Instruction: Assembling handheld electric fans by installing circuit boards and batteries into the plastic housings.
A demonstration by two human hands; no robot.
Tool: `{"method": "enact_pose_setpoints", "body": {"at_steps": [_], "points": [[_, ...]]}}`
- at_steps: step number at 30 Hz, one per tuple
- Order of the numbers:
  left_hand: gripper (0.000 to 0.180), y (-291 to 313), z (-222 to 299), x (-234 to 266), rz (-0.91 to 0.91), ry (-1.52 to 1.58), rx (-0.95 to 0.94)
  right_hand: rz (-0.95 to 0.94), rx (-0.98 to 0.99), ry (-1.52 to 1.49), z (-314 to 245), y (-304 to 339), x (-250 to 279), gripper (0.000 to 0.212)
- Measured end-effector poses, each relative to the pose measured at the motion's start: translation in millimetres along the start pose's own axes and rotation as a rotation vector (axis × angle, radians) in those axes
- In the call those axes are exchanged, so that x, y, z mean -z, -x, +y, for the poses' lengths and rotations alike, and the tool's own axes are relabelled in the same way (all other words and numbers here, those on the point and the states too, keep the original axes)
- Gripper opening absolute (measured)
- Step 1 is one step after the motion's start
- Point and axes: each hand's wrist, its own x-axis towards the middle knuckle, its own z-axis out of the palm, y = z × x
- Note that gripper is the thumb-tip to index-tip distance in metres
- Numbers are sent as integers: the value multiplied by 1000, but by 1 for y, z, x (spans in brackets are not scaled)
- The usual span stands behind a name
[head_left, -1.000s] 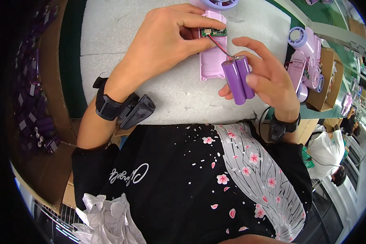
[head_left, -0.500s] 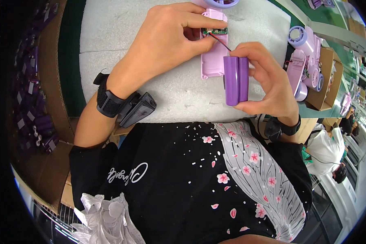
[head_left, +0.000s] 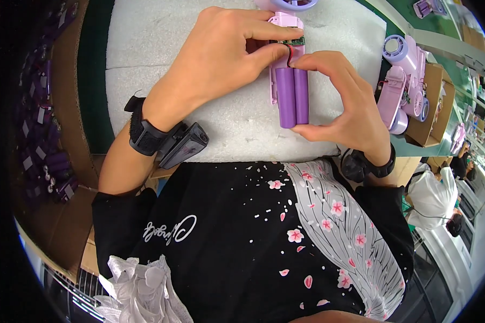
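My right hand (head_left: 353, 105) grips a purple two-cell battery pack (head_left: 286, 99) between thumb at its near end and fingertips at its far end. The pack overlaps the lower part of a pink handheld-fan housing (head_left: 285, 20); whether it is seated inside, I cannot tell. Short red and black wires (head_left: 291, 54) run from the pack toward a green circuit board (head_left: 300, 40) in the housing. My left hand (head_left: 221, 54) is closed on the housing beside the board, thumb near the wires. A lilac fan ring (head_left: 293, 6) is at the housing's far end.
A white foam mat (head_left: 145, 48) lies under the work. To the left stands a cardboard box (head_left: 70, 124) with many purple battery packs (head_left: 56, 161). On the right are pink fan housings (head_left: 393, 89) and another cardboard box (head_left: 436, 113). A person in white (head_left: 434, 196) is farther right.
My right hand has moved the battery pack left and slightly away from me, over the pink housing. The wires have gone from stretched to bent. My left hand has barely moved.
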Motion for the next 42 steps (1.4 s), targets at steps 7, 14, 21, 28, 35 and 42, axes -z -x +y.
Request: {"method": "enact_pose_setpoints", "body": {"at_steps": [7,14,21,28,35,42], "points": [[28,0,-1,-1,9,7,-42,28,145,153,7,-5,-4,63],[26,-1,1,3,-29,-41,-39,51,84,175,3,-1,-10,61],[28,-1,1,4,-51,-23,-10,72,19,146,3,4,-14,58],[29,-3,2,7,-73,-65,-57,37,45,140,3,4,-8,52],[30,-2,3,7,-62,-73,-60,53,87,199,4,2,-9,52],[28,-6,6,12,-113,-56,-15,75,121,242,6,-2,-9,50]]}}
